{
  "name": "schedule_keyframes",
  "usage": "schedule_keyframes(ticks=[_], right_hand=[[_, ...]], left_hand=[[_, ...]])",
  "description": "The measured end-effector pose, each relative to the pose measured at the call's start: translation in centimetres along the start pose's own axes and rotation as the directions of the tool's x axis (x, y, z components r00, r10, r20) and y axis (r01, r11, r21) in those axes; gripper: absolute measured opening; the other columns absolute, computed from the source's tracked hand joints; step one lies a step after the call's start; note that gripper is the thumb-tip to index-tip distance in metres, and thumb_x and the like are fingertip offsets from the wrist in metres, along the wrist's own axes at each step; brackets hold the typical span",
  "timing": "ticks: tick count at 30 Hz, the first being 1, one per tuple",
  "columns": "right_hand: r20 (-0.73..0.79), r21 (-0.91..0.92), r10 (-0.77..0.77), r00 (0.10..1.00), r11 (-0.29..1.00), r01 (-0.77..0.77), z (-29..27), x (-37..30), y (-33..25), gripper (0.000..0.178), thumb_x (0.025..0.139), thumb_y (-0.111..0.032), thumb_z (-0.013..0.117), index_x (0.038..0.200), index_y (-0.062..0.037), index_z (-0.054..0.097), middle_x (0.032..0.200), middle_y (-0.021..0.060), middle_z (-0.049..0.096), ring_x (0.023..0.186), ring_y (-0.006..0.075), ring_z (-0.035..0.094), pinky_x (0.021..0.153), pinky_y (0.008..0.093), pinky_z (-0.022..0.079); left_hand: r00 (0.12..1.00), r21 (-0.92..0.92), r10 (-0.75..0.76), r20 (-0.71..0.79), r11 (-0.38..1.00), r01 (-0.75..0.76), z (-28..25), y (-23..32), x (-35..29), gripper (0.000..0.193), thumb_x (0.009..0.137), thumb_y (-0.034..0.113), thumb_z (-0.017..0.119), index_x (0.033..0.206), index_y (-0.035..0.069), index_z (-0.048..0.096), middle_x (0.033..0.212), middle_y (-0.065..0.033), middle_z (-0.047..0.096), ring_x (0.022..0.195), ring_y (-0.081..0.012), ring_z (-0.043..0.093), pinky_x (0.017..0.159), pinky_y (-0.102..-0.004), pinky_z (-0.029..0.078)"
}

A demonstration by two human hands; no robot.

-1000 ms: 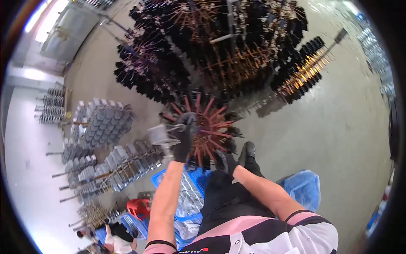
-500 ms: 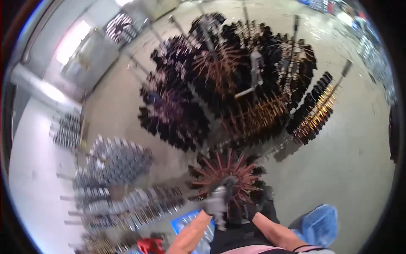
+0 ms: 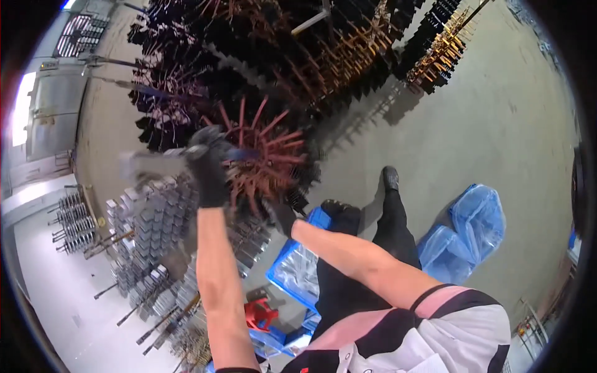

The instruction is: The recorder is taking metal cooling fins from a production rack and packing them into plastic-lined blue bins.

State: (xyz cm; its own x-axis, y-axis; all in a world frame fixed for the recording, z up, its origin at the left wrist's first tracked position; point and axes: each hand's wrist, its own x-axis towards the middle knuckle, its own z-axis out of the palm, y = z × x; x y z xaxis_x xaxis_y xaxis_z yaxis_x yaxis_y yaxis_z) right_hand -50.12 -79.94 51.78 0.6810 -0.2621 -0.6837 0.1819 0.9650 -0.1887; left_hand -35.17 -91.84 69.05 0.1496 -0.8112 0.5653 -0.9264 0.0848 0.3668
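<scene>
My left hand (image 3: 208,165), in a dark glove, is closed and reaches over the left side of a rack with reddish-brown spokes (image 3: 273,158). A blurred, long grey piece (image 3: 158,165) sticks out to the left from its fingers; its exact kind does not show. Black parts sit around the spoke ends. My right hand (image 3: 283,216), also dark-gloved, is low at the rack's near edge. Its fingers are partly hidden and smeared, so their grip cannot be made out.
Larger racks of black parts (image 3: 168,81) stand beyond, with brown-gold spoked rows (image 3: 348,59). Grey parts (image 3: 155,217) hang in rows at left. A lined blue crate (image 3: 292,267), a red stool (image 3: 260,314) and a blue bag (image 3: 476,217) are near my legs.
My view has swung, so the racks appear farther left and higher. The left hand has moved out to the left with the grey piece; the right hand stays low near the spoked rack.
</scene>
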Motion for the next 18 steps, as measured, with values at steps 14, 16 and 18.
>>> schedule_keyframes(ticks=[14,16,18], right_hand=[[0.732,-0.493,0.274,0.623,-0.417,0.763,-20.9,-9.1,-7.0,0.053,0.082,-0.019,0.061,0.133,-0.0080,0.050,0.135,0.0213,0.049,0.130,0.0350,0.044,0.101,0.0473,0.043],[0.763,-0.468,0.199,0.615,-0.485,0.739,-23.8,-11.7,-12.8,0.043,0.084,-0.017,0.057,0.125,-0.0075,0.055,0.127,0.0188,0.056,0.123,0.0351,0.049,0.097,0.0479,0.045],[0.475,-0.863,-0.231,0.849,0.066,0.500,-26.4,-14.5,-16.5,0.038,0.083,-0.017,0.057,0.119,-0.0063,0.059,0.119,0.0163,0.061,0.116,0.0339,0.053,0.093,0.0475,0.046]], left_hand=[[0.650,-0.565,-0.744,0.155,0.473,0.676,-2.6,-2.7,-4.6,0.023,0.094,0.023,0.064,0.109,0.006,0.061,0.087,-0.0039,0.067,0.070,-0.0106,0.058,0.063,-0.0256,0.046],[0.627,-0.497,-0.767,0.138,0.494,0.714,-3.1,-2.9,-5.0,0.024,0.093,0.024,0.065,0.109,0.007,0.062,0.087,-0.0028,0.067,0.070,-0.0101,0.057,0.062,-0.0252,0.045],[0.616,-0.359,-0.776,0.138,0.540,0.761,-2.7,-3.1,-4.3,0.024,0.095,0.025,0.061,0.091,0.001,0.061,0.076,-0.0055,0.062,0.066,-0.0140,0.053,0.060,-0.0309,0.042]])
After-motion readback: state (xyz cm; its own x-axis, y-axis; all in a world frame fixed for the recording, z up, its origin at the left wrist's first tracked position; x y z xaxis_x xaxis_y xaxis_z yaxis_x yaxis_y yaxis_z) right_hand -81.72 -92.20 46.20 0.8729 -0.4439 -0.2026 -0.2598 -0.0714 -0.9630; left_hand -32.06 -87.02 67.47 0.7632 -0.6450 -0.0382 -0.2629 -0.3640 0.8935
